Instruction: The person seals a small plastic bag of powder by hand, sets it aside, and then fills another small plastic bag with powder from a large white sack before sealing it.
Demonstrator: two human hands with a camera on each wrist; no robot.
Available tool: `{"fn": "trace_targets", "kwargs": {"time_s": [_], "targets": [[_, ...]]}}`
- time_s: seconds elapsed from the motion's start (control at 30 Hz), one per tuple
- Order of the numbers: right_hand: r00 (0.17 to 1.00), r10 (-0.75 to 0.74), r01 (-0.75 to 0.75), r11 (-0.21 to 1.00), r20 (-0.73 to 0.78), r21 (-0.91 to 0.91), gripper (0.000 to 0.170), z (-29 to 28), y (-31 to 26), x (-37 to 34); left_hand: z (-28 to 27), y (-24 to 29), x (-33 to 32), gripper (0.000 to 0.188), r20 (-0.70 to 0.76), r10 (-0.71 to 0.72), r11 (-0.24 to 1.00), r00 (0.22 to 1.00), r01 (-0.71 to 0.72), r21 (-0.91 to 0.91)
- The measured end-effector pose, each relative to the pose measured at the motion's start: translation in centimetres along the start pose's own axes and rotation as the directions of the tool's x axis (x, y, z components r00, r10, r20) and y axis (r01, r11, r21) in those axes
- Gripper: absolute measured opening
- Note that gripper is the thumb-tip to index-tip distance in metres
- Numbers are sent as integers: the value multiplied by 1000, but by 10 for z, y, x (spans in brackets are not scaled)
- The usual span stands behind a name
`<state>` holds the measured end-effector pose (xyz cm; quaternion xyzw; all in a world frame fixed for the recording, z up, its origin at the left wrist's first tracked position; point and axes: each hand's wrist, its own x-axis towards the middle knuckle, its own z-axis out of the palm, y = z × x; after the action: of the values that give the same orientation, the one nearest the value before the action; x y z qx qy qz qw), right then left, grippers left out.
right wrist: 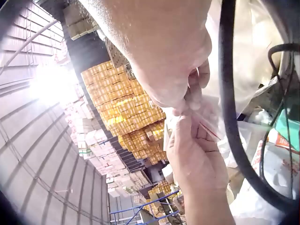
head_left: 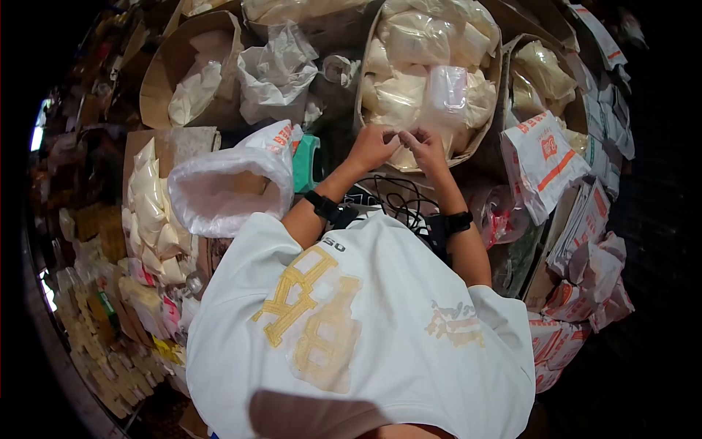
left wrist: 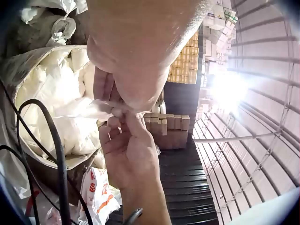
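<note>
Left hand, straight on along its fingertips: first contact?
Likely the right hand: in the head view, the fingertips of the left hand point at its fingertips, nearly touching. The clear plastic bag at the fingers could come first; depth there is unclear.

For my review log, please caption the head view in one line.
Left hand and right hand pinch a clear plastic bag over a box packed with pale, filled bags.

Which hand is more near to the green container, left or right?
The left hand. It is a little to the right of the green container; the right hand is farther right, on the other side of the left one.
</note>
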<state>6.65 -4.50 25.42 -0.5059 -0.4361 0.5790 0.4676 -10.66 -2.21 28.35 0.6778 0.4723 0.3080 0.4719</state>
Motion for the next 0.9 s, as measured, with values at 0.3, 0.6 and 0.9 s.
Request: {"fn": "trace_targets", "kwargs": {"time_s": [0.3,0.6,0.9], "targets": [[999,5,-4,1000,-34,16,16,-7,-2,4,7,3,6,24,-21,64,998,998,-64,-6],[996,-49,47,998,-77,-36,18,-13,4,9,1,-4,21,27,162,-55,998,985,54,11],[992,-26,10,992,-127,-124,19,-25,-14,15,8,-10,39,25,268,1,987,963,43,-157]]}}
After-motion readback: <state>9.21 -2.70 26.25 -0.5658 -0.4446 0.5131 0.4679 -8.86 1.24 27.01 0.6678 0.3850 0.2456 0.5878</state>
